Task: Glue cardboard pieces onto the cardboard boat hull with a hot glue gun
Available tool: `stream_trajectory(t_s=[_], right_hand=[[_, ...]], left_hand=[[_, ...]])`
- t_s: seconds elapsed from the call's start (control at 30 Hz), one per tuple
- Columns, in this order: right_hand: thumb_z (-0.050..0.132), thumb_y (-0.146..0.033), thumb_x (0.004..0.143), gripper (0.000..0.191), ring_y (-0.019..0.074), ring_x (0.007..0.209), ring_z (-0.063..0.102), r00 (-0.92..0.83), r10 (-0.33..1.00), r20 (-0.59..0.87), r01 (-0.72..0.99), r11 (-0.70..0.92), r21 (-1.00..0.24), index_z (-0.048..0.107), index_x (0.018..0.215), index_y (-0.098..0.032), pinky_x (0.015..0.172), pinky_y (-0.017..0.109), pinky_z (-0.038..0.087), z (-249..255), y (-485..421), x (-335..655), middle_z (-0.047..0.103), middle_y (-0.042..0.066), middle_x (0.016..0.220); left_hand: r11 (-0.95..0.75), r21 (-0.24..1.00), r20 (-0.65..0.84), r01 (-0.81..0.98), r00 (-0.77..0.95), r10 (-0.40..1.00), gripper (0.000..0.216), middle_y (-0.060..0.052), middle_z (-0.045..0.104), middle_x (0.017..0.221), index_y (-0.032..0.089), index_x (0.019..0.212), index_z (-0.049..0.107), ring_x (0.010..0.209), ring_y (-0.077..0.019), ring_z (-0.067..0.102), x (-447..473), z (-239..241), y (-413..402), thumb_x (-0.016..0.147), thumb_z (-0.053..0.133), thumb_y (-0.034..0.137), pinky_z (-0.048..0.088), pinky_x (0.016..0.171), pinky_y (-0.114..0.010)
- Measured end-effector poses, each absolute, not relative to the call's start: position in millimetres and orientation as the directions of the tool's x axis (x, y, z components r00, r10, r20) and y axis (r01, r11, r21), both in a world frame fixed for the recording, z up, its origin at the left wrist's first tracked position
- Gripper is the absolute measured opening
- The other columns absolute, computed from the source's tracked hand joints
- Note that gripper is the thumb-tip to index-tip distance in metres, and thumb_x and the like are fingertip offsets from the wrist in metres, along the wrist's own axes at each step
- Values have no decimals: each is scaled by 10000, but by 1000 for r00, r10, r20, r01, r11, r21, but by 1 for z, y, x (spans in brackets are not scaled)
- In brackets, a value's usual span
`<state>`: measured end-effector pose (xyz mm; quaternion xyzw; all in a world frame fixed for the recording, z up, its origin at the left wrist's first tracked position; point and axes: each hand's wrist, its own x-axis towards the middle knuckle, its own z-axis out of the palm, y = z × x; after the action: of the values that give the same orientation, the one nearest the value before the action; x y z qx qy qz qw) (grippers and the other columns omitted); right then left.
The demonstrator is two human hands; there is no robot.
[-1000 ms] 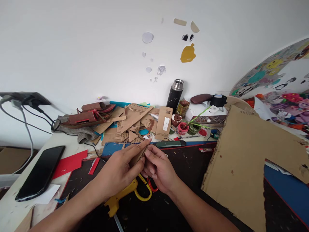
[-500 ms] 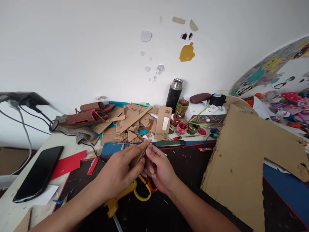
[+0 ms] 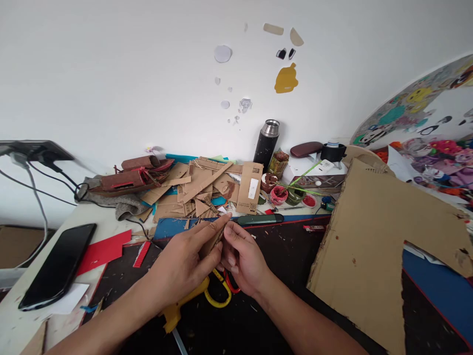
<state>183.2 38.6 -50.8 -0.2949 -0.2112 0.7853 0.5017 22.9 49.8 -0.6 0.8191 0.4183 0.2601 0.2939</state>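
So, going left to right: way out to the left of the fingers there's a black phone (image 3: 57,266) lying on the table, with a red sheet (image 3: 105,251) poking out beside it. Beyond the fingers on that same side sit a couple of brown model boats (image 3: 121,181), and a ridged red strip (image 3: 141,254) is closer in. A yellow tool (image 3: 173,315) lies just below the fingers, partly hidden by the left hand (image 3: 183,259).

That hand has its thumb and fingers clamped on a small cardboard piece (image 3: 211,245), which is right between the two hands, above the dark mat (image 3: 273,320). The piece is tilted, long axis on a slant: near end down and left toward the left palm, far end pointing up and right, away from the person. Most of it is covered, so the full shape is anyone's call.

The right hand (image 3: 247,254) has its thumb up by the piece's right edge, other fingers curled under. Can't tell if they're actually gripping. Just past the fingertips is a dark green cutter (image 3: 260,219), and well right of them, a big cardboard sheet (image 3: 369,246).
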Motion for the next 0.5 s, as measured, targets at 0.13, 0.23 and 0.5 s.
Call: stream_trajectory(t_s=[0.13, 0.23, 0.5], right_hand=[[891, -613, 820, 493, 64, 346, 268, -318, 914, -253, -667, -405, -625, 585, 802, -227, 429, 208, 355, -51, 38, 183, 450, -128, 402], [888, -610, 824, 492, 63, 343, 257, -316, 914, -256, -669, -406, -623, 577, 803, -229, 420, 207, 344, -52, 39, 182, 447, -131, 402], [887, -627, 818, 502, 65, 338, 271, -304, 917, -259, -671, -399, -624, 585, 798, -226, 411, 203, 345, -52, 39, 182, 449, -127, 400]], left_hand=[[-476, 700, 178, 533, 515, 838, 560, -91, 824, 1217, 265, 1625, 555, 1129, -244, 798, 23, 0, 50, 1066, 529, 243, 648, 930, -313], [-478, 702, 178, 527, 520, 835, 570, -95, 826, 1208, 273, 1635, 545, 1116, -248, 800, 24, -1, 50, 1065, 532, 250, 652, 921, -320], [-485, 694, 176, 531, 529, 830, 558, -94, 813, 1215, 264, 1632, 544, 1126, -235, 791, 24, -1, 50, 1074, 518, 256, 648, 923, -310]])
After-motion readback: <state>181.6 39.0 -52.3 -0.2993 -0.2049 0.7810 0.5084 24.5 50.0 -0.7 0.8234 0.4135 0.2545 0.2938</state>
